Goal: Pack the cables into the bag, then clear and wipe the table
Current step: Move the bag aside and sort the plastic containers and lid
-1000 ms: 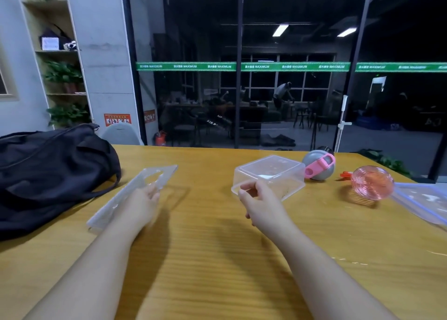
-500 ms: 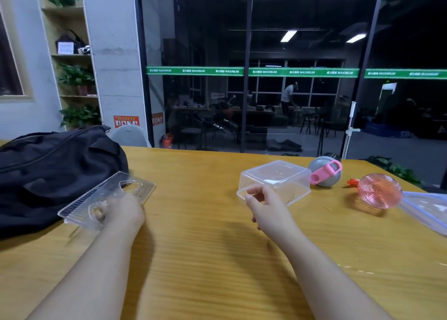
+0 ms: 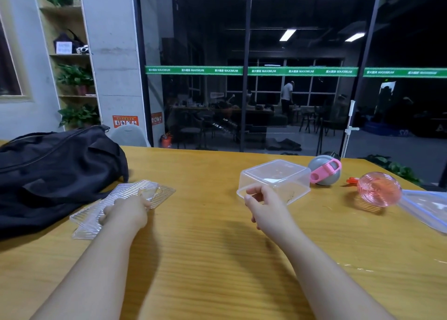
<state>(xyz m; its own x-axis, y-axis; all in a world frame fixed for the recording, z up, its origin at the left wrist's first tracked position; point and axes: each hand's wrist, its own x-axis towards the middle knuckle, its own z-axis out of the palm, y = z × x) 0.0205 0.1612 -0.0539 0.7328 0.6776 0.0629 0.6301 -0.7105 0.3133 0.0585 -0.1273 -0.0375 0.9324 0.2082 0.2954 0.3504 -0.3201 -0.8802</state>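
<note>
A black bag (image 3: pixel 50 172) lies closed on the left of the wooden table (image 3: pixel 205 247). My left hand (image 3: pixel 127 212) grips a clear ribbed plastic lid (image 3: pixel 125 198), held low over the table right beside the bag. My right hand (image 3: pixel 264 207) pinches the near rim of a clear plastic box (image 3: pixel 275 179) that stands upside down mid-table. No cables show anywhere in view.
A grey ball-shaped item with a pink strap (image 3: pixel 325 170) and a pink hand fan (image 3: pixel 378 189) lie at the right back. A clear zip bag (image 3: pixel 428 208) sits at the right edge. Behind the table stands a glass wall; a chair back (image 3: pixel 129 135) rises at the far side.
My left hand has tipped the clear lid from tilted on edge to nearly flat and brought it down beside the bag. My right hand stays on the box rim.
</note>
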